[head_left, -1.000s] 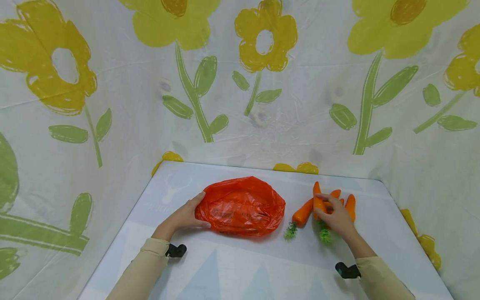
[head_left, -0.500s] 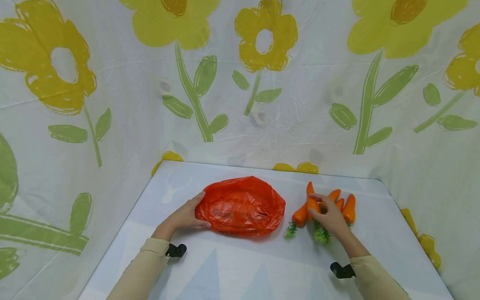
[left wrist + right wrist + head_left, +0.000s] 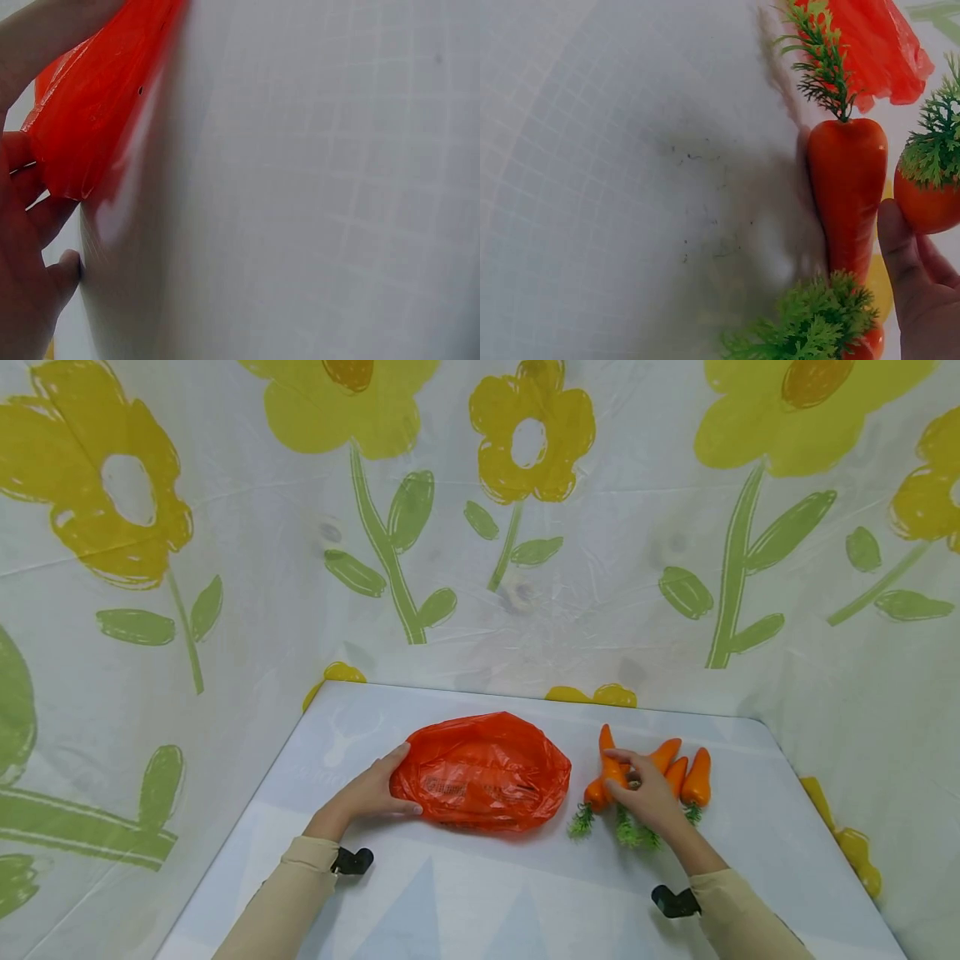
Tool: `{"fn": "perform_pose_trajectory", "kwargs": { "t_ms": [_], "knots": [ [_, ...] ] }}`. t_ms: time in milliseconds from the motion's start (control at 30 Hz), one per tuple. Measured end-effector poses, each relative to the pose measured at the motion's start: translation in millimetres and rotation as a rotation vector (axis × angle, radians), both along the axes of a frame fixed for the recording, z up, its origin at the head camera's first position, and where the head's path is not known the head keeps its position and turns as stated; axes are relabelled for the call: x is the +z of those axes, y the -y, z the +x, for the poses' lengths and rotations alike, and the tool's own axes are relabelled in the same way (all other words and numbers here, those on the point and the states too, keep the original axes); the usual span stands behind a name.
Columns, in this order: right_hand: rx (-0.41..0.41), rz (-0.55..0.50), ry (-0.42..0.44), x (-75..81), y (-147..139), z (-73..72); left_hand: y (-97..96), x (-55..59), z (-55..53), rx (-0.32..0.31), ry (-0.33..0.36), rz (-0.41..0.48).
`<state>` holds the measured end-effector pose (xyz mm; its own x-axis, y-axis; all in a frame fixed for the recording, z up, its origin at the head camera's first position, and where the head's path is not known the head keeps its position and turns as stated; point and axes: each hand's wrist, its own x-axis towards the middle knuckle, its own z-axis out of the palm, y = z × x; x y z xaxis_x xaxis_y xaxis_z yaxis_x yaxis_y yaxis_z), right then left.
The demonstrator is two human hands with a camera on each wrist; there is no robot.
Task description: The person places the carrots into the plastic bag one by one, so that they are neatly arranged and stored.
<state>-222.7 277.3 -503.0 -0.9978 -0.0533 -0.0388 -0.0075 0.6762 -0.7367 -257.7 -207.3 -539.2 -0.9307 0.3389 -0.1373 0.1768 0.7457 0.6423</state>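
Note:
A crumpled red plastic bag (image 3: 480, 777) lies on the table. My left hand (image 3: 372, 787) holds its left end, thumb on the near side and fingers on the far side; in the left wrist view the fingers (image 3: 49, 217) lie against the plastic. Right of the bag, my right hand (image 3: 647, 793) pinches an orange carrot (image 3: 611, 760) with a leafy green top, raised over another carrot (image 3: 594, 795). In the right wrist view the held carrot (image 3: 930, 202) is beside the thumb, and the lying carrot (image 3: 847, 180) is on the table. The right palm is hidden in the head view.
Several more carrots (image 3: 697, 777) lie to the right of and behind my right hand. The white table (image 3: 465, 893) ends at a cloth wall (image 3: 600, 635) printed with yellow flowers. Each wrist wears a small black device (image 3: 675, 902).
My right hand has moved left with the pinched carrot, away from the other carrots and over the leftmost one. The left hand and bag have stayed in place.

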Motion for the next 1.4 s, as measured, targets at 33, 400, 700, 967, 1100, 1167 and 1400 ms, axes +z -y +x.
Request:
{"fn": "perform_pose_trajectory", "kwargs": {
  "t_ms": [33,400,700,967,1100,1167,1400],
  "knots": [
    [0.003,-0.001,0.002,-0.2,0.9,0.1,-0.1,-0.3,-0.1,0.001,-0.001,0.0],
    [0.027,-0.015,-0.006,-3.3,9.6,2.6,-1.4,-0.3,0.1,0.013,0.008,-0.007],
    [0.076,-0.044,-0.059,-4.4,15.9,2.8,-1.8,-0.3,0.5,0.002,-0.002,-0.006],
    [0.087,-0.063,-0.068,0.3,23.5,3.6,-2.3,-0.2,0.0,0.005,-0.002,-0.01],
    [0.082,-0.064,-0.049,1.3,26.2,3.0,-2.1,-0.2,-0.2,0.002,-0.008,-0.012],
    [0.088,-0.063,-0.047,1.4,27.4,2.7,-1.9,-0.4,-0.2,0.001,-0.01,-0.009],
    [0.128,-0.096,-0.082,3.9,33.5,3.2,-2.4,0.2,0.6,0.007,-0.011,0.001]
  ]
}}
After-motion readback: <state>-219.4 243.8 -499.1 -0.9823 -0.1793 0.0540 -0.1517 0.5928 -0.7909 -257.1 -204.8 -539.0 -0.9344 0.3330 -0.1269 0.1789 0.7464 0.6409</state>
